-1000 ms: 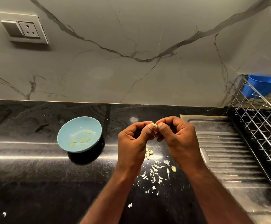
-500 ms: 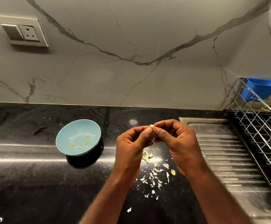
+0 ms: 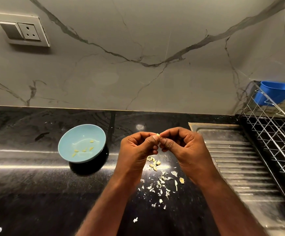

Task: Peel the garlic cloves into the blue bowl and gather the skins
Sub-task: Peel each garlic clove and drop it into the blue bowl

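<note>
The left hand [image 3: 136, 149] and right hand [image 3: 184, 147] meet above the black worktop [image 3: 28, 184]. Fingers of both are curled, and the thumb and forefinger tips of each pinch one small garlic clove [image 3: 158, 135] between them. The blue bowl [image 3: 65, 150] stands on the worktop left of the hands and contains several peeled cloves [image 3: 84, 149]. Beneath the hands lies a small heap of cloves [image 3: 154, 163], with loose skins [image 3: 162, 183] scattered just nearer the person. A steel drainboard [image 3: 237, 159] adjoins on the right.
</note>
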